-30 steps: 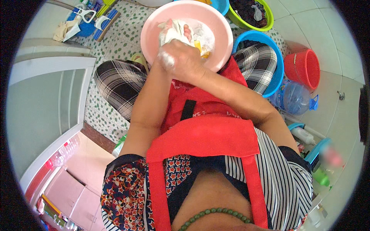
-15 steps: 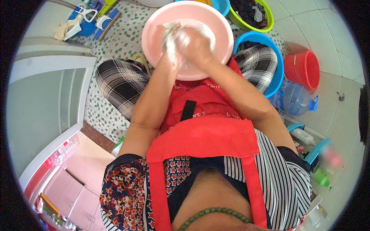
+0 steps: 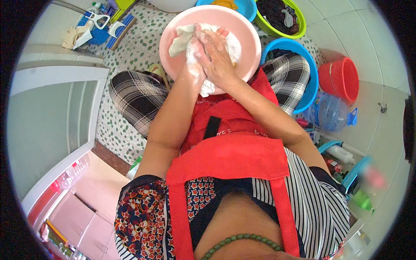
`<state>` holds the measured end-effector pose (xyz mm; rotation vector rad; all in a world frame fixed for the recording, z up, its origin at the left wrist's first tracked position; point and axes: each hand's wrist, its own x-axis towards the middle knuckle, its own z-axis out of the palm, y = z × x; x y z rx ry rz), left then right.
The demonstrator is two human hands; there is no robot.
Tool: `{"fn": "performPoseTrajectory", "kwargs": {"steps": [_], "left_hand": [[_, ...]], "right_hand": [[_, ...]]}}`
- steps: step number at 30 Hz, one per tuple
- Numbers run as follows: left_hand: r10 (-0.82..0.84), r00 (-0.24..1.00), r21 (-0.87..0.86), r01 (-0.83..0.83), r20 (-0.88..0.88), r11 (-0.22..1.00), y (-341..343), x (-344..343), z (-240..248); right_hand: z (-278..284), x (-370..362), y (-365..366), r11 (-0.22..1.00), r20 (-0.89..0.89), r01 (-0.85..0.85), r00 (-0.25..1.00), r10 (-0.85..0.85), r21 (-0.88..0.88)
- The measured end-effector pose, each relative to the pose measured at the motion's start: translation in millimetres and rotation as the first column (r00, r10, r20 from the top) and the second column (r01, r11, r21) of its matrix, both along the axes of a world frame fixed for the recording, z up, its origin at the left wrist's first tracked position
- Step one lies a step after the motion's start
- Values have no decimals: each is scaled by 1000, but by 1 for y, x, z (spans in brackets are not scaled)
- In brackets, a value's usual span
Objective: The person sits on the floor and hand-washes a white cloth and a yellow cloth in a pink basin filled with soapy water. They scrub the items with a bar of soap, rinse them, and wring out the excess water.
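Observation:
A soapy white cloth (image 3: 180,42) lies crumpled in the pink basin (image 3: 170,65), and a white end of cloth hangs by the basin's near rim. My left hand (image 3: 196,51), coated in suds, is closed on the cloth; its fingers are partly hidden. My right hand (image 3: 219,56) lies over the left with its fingers stretched out and apart, wet with foam. White suds (image 3: 234,47) sit to the right of my hands inside the basin. Both hands are above the basin floor, pressed against each other.
At the right stand a blue tub (image 3: 313,73) with dark cloth, a red bucket (image 3: 340,80) and a large clear-blue water bottle (image 3: 331,113). A green tub (image 3: 302,30) of dark laundry is farther back. Brushes (image 3: 121,31) lie at the far left, near a door (image 3: 56,104).
My right hand, blurred before, has slowed and its fingers have spread over the left. More of the white cloth shows at the left and at the near rim.

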<state>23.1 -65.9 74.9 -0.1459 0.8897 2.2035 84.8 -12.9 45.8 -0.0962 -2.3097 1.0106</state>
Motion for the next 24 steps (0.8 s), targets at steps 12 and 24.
{"fn": "performPoseTrajectory", "kwargs": {"steps": [12, 24], "left_hand": [[-112, 980, 265, 65, 166, 962, -16, -24, -34], [-103, 978, 381, 28, 179, 924, -8, -25, -46]], "right_hand": [[43, 15, -12, 977, 180, -137, 978, 107, 164], [10, -17, 26, 979, 360, 138, 915, -183, 147]]}}
